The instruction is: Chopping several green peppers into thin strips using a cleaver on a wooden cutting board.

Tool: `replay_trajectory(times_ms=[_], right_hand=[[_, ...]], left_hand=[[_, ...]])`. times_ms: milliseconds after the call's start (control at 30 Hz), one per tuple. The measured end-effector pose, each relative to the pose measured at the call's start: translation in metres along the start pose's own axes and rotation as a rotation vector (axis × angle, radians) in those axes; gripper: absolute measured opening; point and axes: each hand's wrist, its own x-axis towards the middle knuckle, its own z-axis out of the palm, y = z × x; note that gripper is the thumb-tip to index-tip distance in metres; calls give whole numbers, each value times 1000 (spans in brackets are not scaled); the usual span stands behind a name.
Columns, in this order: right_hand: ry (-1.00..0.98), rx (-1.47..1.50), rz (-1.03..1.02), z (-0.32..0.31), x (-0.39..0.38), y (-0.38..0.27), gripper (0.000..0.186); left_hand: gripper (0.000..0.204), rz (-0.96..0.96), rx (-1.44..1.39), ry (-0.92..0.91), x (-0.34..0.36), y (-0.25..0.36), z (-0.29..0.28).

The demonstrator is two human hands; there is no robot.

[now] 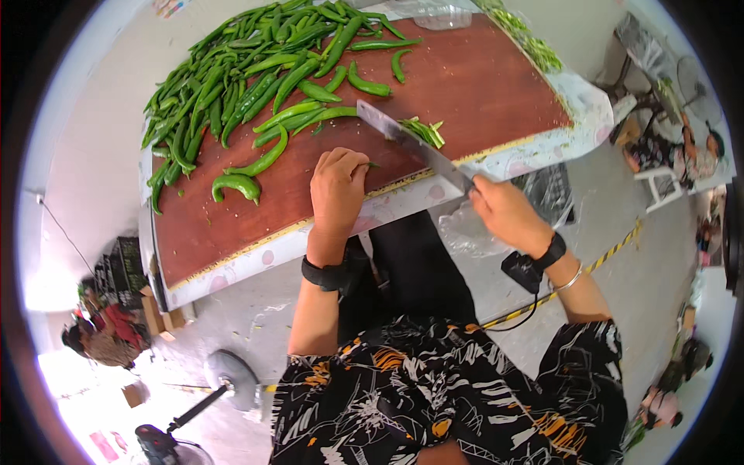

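Note:
My left hand [338, 178] is closed over the reddish-brown board [511, 85] near its front edge, gripping a green pepper, of which only a small tip [373, 165] shows beside my fingers. In my right hand [504, 209] is the handle of a broad cleaver [418, 151], its blade angled up and left across the board, to the right of my left hand. Sliced green pieces [425, 133] lie just behind the blade. A large pile of long green peppers [256, 70] covers the back and left of the board, with loose ones [236, 184] nearer the front.
A plastic container [442, 19] and greens [535, 46] sit at the back right. A fan [229, 376] stands on the floor at lower left. Seated people are at the right [690, 159], lower left [108, 341] and lower right [663, 403]. Plastic bags [542, 194] lie below the board's right side.

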Motion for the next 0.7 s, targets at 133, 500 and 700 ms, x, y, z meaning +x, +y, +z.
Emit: replay_trajectory(times_ms=[133, 500, 700], right_hand=[[33, 22, -89, -6, 4, -10, 15], [-65, -85, -183, 5, 16, -26, 17], [-113, -138, -201, 1, 21, -29, 12]], left_hand=[[7, 19, -7, 29, 1, 2, 1], [6, 52, 54, 31, -4, 3, -2], [4, 44, 67, 26, -3, 2, -2]])
